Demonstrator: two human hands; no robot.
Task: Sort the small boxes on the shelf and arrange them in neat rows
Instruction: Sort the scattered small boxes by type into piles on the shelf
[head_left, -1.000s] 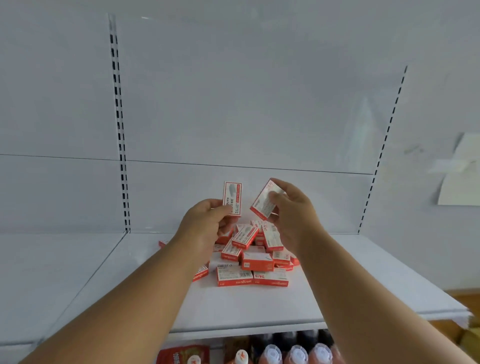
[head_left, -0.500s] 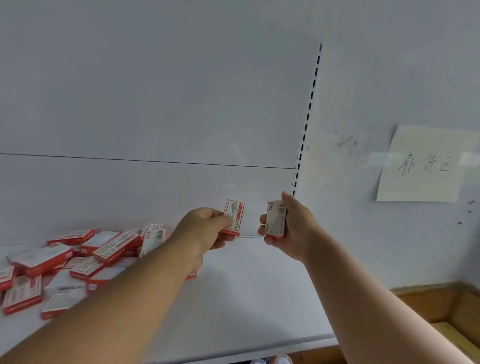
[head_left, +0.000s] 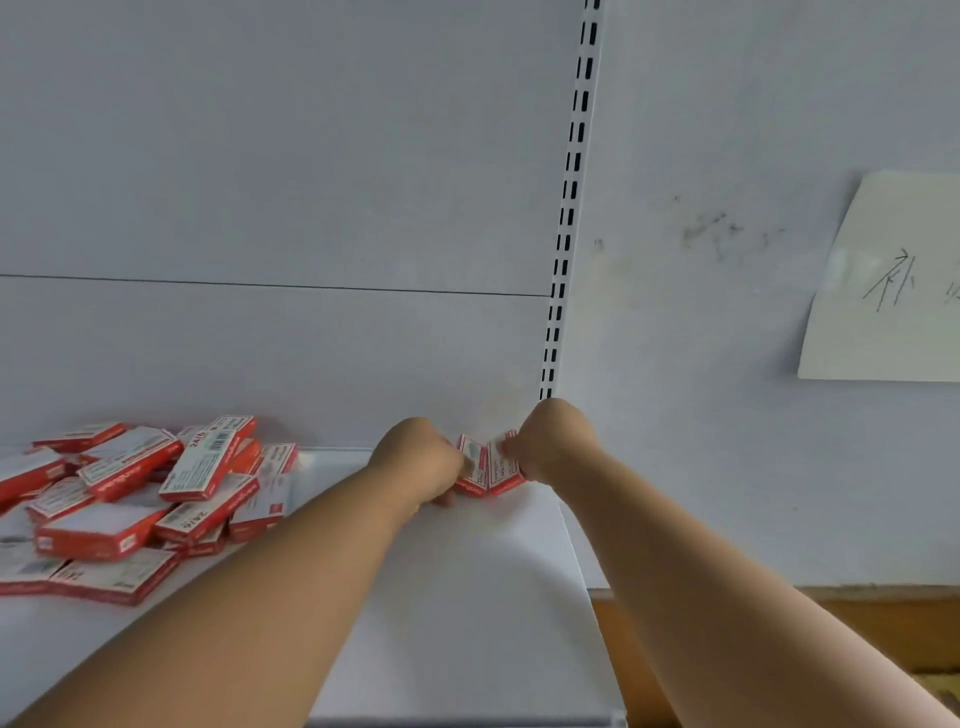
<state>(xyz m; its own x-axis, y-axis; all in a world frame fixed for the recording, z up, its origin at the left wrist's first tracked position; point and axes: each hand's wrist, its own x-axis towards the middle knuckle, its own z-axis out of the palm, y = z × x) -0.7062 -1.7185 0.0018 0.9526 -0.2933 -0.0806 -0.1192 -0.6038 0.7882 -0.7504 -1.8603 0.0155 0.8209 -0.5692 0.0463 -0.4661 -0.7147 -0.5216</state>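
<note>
Two small red-and-white boxes stand on edge, side by side, at the back right corner of the white shelf (head_left: 467, 597). My left hand (head_left: 421, 460) grips the left box (head_left: 474, 467). My right hand (head_left: 558, 441) grips the right box (head_left: 503, 470). Both boxes touch the shelf and each other, close to the back panel. A jumbled pile of several more red-and-white boxes (head_left: 130, 499) lies on the shelf at the left.
A slotted upright rail (head_left: 569, 208) runs up the back wall just above my right hand. A paper note with handwriting (head_left: 888, 291) hangs on the wall at the right. The shelf's right edge (head_left: 584, 571) drops off to a wooden floor (head_left: 883, 629).
Both hands have gone forward and down, from holding the two boxes in the air to setting them on the shelf's back right corner. The view has moved closer.
</note>
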